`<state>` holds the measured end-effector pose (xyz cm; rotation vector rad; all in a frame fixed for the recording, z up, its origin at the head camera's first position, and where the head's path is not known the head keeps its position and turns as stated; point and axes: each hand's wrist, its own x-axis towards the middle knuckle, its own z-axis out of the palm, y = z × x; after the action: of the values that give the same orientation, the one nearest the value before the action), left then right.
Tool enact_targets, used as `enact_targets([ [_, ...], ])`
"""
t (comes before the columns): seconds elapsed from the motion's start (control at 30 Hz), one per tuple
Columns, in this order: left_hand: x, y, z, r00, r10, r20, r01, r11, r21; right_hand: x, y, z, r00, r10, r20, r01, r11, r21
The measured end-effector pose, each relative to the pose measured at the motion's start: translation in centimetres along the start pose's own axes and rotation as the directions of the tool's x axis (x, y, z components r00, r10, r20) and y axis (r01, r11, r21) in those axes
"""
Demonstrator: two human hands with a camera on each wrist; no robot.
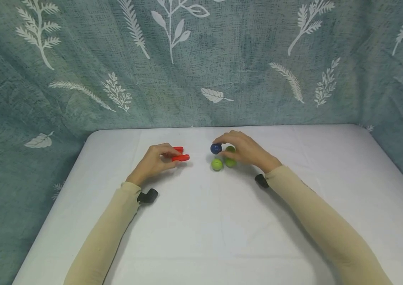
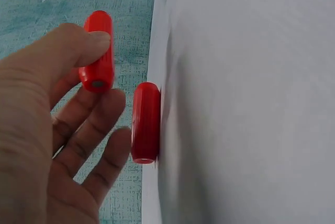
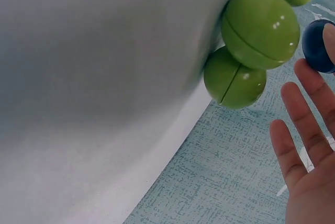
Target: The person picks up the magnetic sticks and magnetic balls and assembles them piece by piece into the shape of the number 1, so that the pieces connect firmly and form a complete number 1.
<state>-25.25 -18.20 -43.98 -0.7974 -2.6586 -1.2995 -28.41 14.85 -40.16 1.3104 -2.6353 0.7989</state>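
In the head view my left hand [image 1: 156, 160] is at the left of the table's middle. Its thumb and fingers pinch a short red rounded cylinder [image 2: 99, 51], held off the table. A second, similar red cylinder [image 2: 145, 124] lies on the table beside the lower fingers. To the right, my right hand [image 1: 245, 149] pinches a shiny dark blue ball [image 1: 216, 149] between thumb and fingertip, the other fingers extended in the right wrist view. Three green balls with a grooved line, one of them this nearest green ball [image 1: 217, 164], rest on the cloth below that hand, which partly covers the others.
A white cloth covers the table [image 1: 201, 229]. Behind it hangs a teal curtain [image 1: 201, 79] with white leaf prints, also along both sides. A black wrist camera [image 1: 148, 196] sticks out under the left cuff, another black camera [image 1: 261, 181] under the right.
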Motion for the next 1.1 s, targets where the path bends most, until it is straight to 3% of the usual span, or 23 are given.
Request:
enact_targets([
  [0.33, 0.4, 1.4, 1.0, 0.998, 0.057, -0.017, -0.059, 0.989, -0.136, -0.8, -0.2, -0.1, 0.99, -0.073, -0.119, 0.075, 0.997, 0.018],
  [0.63, 0.1, 5.7, 1.3, 0.99, 0.14, -0.022, -0.142, 0.975, -0.171, -1.1, -0.7, -0.5, 0.982, -0.08, -0.169, 0.087, 0.996, 0.031],
  [0.93, 0.2, 6.6, 1.9, 0.979, 0.192, -0.072, -0.202, 0.964, -0.175, -1.4, -0.9, -0.5, 0.972, -0.077, -0.224, 0.093, 0.994, 0.065],
  [1.1, 0.3, 6.8, 2.2, 0.978, 0.194, -0.074, -0.205, 0.957, -0.204, -1.6, -1.4, -0.7, 0.957, -0.076, -0.28, 0.099, 0.993, 0.069],
])
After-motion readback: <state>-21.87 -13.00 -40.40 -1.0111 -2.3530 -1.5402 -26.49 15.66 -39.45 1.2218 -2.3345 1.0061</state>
